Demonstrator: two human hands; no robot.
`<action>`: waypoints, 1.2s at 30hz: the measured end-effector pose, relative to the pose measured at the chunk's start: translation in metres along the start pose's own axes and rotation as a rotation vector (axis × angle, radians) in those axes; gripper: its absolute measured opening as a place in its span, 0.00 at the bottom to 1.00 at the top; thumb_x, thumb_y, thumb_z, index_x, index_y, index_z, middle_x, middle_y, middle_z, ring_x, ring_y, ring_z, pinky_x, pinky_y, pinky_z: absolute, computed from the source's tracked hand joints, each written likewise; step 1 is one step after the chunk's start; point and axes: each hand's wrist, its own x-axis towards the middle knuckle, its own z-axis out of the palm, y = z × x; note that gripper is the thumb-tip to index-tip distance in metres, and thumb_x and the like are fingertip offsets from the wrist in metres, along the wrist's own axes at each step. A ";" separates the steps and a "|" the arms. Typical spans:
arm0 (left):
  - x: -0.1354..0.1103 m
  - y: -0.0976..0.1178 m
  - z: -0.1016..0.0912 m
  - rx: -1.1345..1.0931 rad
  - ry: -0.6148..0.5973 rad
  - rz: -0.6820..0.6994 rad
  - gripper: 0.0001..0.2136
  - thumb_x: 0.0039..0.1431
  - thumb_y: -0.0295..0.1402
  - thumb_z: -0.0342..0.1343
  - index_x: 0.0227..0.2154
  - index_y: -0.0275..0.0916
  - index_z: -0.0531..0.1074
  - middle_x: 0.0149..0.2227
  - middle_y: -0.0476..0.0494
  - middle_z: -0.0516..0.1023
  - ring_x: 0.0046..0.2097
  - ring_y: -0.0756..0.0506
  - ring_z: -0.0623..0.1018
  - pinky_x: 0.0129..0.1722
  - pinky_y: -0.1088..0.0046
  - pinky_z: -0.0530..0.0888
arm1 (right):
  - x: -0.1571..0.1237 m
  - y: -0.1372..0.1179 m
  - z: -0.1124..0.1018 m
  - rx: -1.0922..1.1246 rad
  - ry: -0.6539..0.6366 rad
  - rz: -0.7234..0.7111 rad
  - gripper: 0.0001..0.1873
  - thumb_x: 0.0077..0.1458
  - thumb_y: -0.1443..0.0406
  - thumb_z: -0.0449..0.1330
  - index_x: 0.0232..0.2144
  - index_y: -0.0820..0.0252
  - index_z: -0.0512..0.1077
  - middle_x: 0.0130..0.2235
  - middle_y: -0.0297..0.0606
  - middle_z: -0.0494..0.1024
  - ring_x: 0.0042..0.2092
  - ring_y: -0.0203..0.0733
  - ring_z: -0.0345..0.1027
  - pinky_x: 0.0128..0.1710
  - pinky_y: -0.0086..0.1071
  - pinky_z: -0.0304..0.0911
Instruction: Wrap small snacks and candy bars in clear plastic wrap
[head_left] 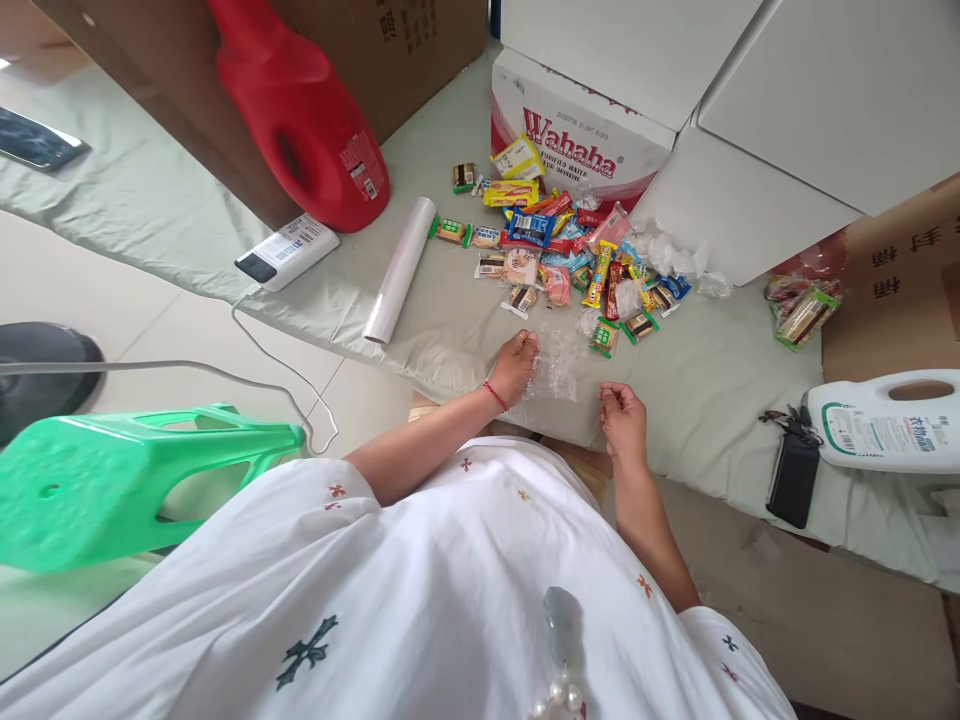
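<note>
A crumpled, clear plastic bag [559, 365] lies at the front edge of the cloth-covered surface. My left hand [515, 368], with a red string on the wrist, is closed on the left side of this bag. To the bag's right, my right hand [624, 418] is held in a pinch, apart from the bag's visible part. Anything between those fingertips is too small to make out. Just beyond the hands spreads a pile of wrapped snacks, among them a yellow packet [598, 275], a blue packet [531, 227] and a green-ended biscuit packet [604, 337].
A plastic film roll [400, 270] lies left of the snacks, near a power bank [289, 252] and a red jug [300, 130]. Behind stands a Wahaha carton [577, 140]. Farther right are bagged snacks [806, 318], keys [791, 425] and a white bottle [885, 425]. A green stool [142, 490] is at left.
</note>
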 end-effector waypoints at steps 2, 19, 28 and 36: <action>0.001 -0.001 -0.001 0.007 0.006 0.006 0.17 0.70 0.41 0.55 0.27 0.40 0.61 0.26 0.54 0.58 0.23 0.54 0.58 0.21 0.76 0.54 | 0.005 0.005 -0.003 -0.072 0.034 -0.040 0.22 0.54 0.48 0.60 0.42 0.56 0.72 0.38 0.37 0.76 0.25 0.33 0.57 0.22 0.29 0.52; 0.008 -0.003 -0.012 0.110 0.052 0.034 0.16 0.71 0.37 0.53 0.26 0.40 0.61 0.22 0.55 0.59 0.23 0.53 0.57 0.23 0.76 0.55 | 0.008 0.002 -0.026 -0.685 -0.207 -0.411 0.15 0.60 0.56 0.54 0.30 0.56 0.76 0.35 0.41 0.79 0.37 0.45 0.71 0.42 0.38 0.64; 0.011 0.004 -0.016 0.053 0.061 0.001 0.16 0.71 0.37 0.54 0.26 0.40 0.61 0.22 0.55 0.58 0.22 0.54 0.57 0.23 0.77 0.53 | -0.064 0.033 -0.200 -1.262 -0.656 0.092 0.19 0.52 0.51 0.61 0.15 0.51 0.68 0.21 0.43 0.73 0.25 0.45 0.67 0.31 0.39 0.58; 0.011 -0.003 -0.025 0.145 0.052 0.047 0.15 0.72 0.35 0.50 0.27 0.40 0.62 0.22 0.55 0.59 0.22 0.53 0.58 0.22 0.77 0.55 | 0.005 -0.002 -0.057 -0.805 -0.279 -0.444 0.15 0.61 0.57 0.56 0.40 0.56 0.79 0.42 0.44 0.77 0.36 0.44 0.70 0.42 0.39 0.66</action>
